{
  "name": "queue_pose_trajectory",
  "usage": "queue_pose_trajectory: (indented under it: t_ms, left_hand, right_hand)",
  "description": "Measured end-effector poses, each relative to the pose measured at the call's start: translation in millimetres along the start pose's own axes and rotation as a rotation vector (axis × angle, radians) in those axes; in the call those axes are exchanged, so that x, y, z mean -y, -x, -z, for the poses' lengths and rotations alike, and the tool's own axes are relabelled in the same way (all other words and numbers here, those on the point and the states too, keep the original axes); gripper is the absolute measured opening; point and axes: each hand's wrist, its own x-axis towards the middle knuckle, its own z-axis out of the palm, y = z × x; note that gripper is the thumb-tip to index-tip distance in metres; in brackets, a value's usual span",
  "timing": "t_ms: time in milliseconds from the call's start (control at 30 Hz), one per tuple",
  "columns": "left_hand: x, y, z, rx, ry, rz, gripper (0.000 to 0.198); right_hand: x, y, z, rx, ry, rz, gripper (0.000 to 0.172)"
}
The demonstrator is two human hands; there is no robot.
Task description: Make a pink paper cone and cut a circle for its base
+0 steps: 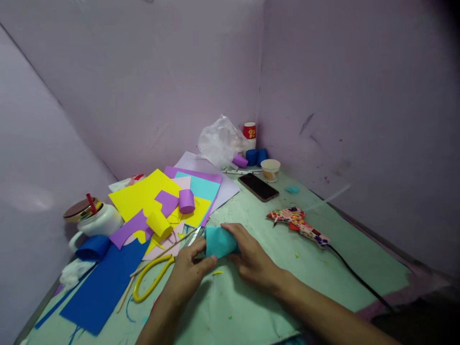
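A teal paper roll (219,241) lies on the pale green table (323,273) between both of my hands. My left hand (189,273) grips its left end with thumb and fingers. My right hand (251,256) wraps over its right side from behind. Just left of the hands lie yellow-handled scissors (153,277) and a thin wooden stick (161,256). A patterned glue gun (300,224) rests to the right, its black cord (359,280) trailing toward the near right edge.
Coloured sheets (151,196) with purple (187,201) and yellow (159,224) paper rolls cover the left. A blue sheet (104,287), white teapot (95,220), black phone (258,187), small cup (270,169), plastic bag (219,141) and red-white cup (249,134) stand near the walls.
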Motion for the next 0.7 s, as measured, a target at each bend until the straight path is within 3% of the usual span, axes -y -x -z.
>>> queue_pose_trajectory:
  t_ms: [167, 300, 500, 700]
  left_hand:
    - [5, -2, -4.4, 0.037, 0.078, 0.116, 0.025]
    - [14, -6, -8.3, -0.031, 0.118, 0.125, 0.022]
    - [25, -8, -8.4, -0.093, 0.141, 0.105, 0.021]
    - [14, -2, -8.7, -0.114, 0.12, 0.028, 0.019]
  right_hand:
    - [1, 0, 0, 0.043, 0.041, -0.001, 0.077]
    - [0, 0, -1, 0.089, 0.064, -0.014, 0.075]
    - [-1, -1, -1, 0.041, 0.059, -0.003, 0.064]
    - [0, -2, 2, -0.064, 0.07, -0.037, 0.05]
